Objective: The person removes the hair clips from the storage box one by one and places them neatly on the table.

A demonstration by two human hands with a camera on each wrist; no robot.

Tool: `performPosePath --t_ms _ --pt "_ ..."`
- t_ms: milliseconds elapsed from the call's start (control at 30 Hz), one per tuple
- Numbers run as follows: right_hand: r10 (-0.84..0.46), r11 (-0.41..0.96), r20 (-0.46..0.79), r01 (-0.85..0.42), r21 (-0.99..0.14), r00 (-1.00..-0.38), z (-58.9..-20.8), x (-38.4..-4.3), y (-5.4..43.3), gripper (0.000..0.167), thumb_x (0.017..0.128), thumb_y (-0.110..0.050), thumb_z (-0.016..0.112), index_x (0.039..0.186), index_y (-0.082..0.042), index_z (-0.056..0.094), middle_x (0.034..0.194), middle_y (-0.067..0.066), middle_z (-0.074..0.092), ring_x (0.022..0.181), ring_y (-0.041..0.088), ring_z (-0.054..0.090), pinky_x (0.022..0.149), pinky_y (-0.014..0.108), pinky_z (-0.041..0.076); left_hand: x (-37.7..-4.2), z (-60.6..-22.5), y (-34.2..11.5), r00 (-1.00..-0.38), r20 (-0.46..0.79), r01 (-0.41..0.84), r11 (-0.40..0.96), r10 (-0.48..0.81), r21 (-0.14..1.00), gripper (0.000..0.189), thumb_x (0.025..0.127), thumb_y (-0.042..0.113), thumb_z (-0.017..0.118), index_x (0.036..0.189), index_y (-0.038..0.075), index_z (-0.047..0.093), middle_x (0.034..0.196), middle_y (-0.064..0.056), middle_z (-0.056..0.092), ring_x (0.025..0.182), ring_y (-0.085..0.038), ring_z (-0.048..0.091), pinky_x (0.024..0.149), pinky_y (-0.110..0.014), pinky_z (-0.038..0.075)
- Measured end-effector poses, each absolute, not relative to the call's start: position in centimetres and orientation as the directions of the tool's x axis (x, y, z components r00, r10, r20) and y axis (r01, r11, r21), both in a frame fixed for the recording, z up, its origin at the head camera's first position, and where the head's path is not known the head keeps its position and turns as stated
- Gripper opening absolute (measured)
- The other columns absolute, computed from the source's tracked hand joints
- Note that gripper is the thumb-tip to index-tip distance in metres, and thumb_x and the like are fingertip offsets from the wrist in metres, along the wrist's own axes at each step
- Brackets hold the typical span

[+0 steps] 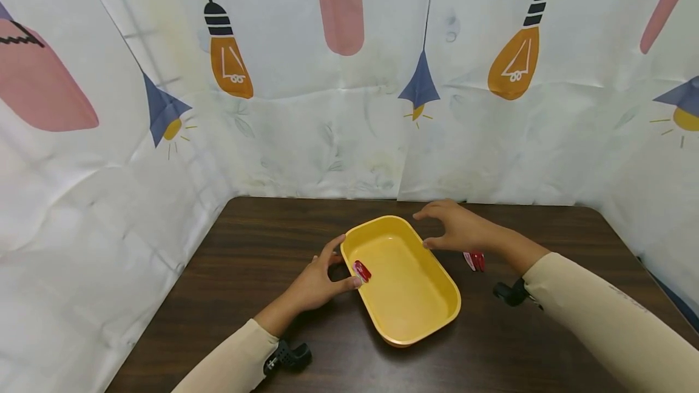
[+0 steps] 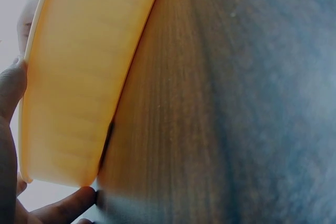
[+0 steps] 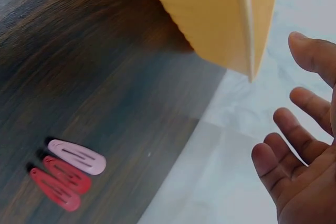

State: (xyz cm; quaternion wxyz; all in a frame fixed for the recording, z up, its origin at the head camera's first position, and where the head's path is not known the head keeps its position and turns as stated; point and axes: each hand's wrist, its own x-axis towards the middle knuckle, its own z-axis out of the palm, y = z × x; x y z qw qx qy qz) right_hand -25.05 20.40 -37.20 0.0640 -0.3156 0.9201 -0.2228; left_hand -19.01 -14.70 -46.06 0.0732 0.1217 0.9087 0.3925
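A yellow plastic tray (image 1: 404, 278) stands on the table, turned at an angle. My left hand (image 1: 317, 281) is at its left side, with thumb and index finger spread and touching the tray near a corner. The left wrist view shows that thumb (image 2: 11, 90) against the rim. Just inside the left rim, beside the thumb tip, lie red and pink hair clips (image 1: 363, 271). My right hand (image 1: 455, 226), its fingers loosely bent and apart, hovers by the right rim; the right wrist view shows it holding nothing. One pink and two red hair clips (image 3: 68, 174) lie together on the table below it.
The dark wooden table (image 1: 262, 247) meets a white curtain (image 1: 300, 138) with printed lamps at the back and sides. Black wrist straps with camera mounts (image 1: 295, 356) sit on both wrists.
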Motion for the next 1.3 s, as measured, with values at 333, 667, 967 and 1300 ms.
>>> performPosePath --t_ms 333,667,967,1300 --pt "-0.617 0.703 -0.001 -0.551 -0.450 -0.787 -36.4 -25.3 18.7 0.061 0.090 -0.032 0.082 0.144 -0.012 0.060 0.146 0.006 0.053 0.138 0.033 0.042 0.109 0.056 0.039 -19.0 -46.1 -14.7 -0.959 -0.036 0.167 0.661 0.281 0.732 0.100 0.081 0.064 0.079 0.161 0.040 0.024 0.141 -0.007 0.061 0.139 -0.043 0.044 0.104 -0.070 0.036" --pt "-0.648 0.683 0.000 -0.581 -0.442 -0.762 -35.9 -25.6 16.9 0.060 0.090 -0.032 0.083 0.142 -0.013 0.061 0.144 0.004 0.056 0.136 0.029 0.044 0.111 0.052 0.038 -19.0 -46.0 -14.7 -0.961 -0.042 0.158 0.665 0.275 0.730 0.100 0.081 0.063 0.079 0.161 0.041 0.024 0.141 -0.005 0.062 0.141 -0.045 0.040 0.104 -0.071 0.035" --pt "-0.685 0.651 0.028 -0.628 -0.426 -0.728 -35.9 -25.9 15.5 0.058 0.092 -0.032 0.081 0.142 -0.011 0.061 0.140 0.005 0.058 0.131 0.029 0.047 0.110 0.053 0.039 -19.1 -46.0 -14.6 -0.959 -0.043 0.162 0.668 0.279 0.726 0.099 0.082 0.063 0.078 0.161 0.041 0.023 0.141 -0.006 0.062 0.141 -0.046 0.040 0.103 -0.071 0.036" --pt "-0.702 0.634 0.024 -0.639 -0.436 -0.712 -36.3 -26.2 13.9 0.056 0.093 -0.032 0.079 0.143 -0.011 0.061 0.142 0.006 0.056 0.134 0.030 0.045 0.109 0.053 0.040 -19.1 -46.1 -14.7 -0.956 -0.048 0.164 0.664 0.289 0.729 0.099 0.083 0.063 0.078 0.161 0.041 0.022 0.142 -0.005 0.061 0.142 -0.048 0.037 0.104 -0.071 0.035"
